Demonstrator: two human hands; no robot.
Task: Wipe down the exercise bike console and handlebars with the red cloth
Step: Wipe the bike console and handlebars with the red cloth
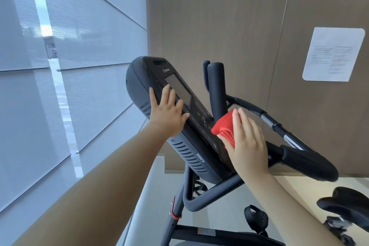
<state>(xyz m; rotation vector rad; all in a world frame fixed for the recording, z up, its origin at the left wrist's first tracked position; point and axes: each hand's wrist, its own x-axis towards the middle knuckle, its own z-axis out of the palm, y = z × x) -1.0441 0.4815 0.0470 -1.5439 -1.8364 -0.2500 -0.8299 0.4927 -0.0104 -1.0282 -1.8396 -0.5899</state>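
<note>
The exercise bike's dark console [191, 106] tilts across the middle of the view, screen facing right. My left hand [169, 115] lies on the console's left edge, fingers straight over the button row and thumb along the side. My right hand [247, 142] presses the bunched red cloth [224, 128] against the console's lower right edge, fingers straight and thumb under the cloth. The black handlebars [305, 161] curve out to the right behind that hand, with an upright grip [216, 88] just above the cloth.
A wood-panelled wall with a white paper notice [333, 54] stands behind the bike. Window blinds [79, 66] fill the left. The bike's frame [199, 197], a pedal [256, 218] and the black saddle [347, 203] lie below over a pale floor.
</note>
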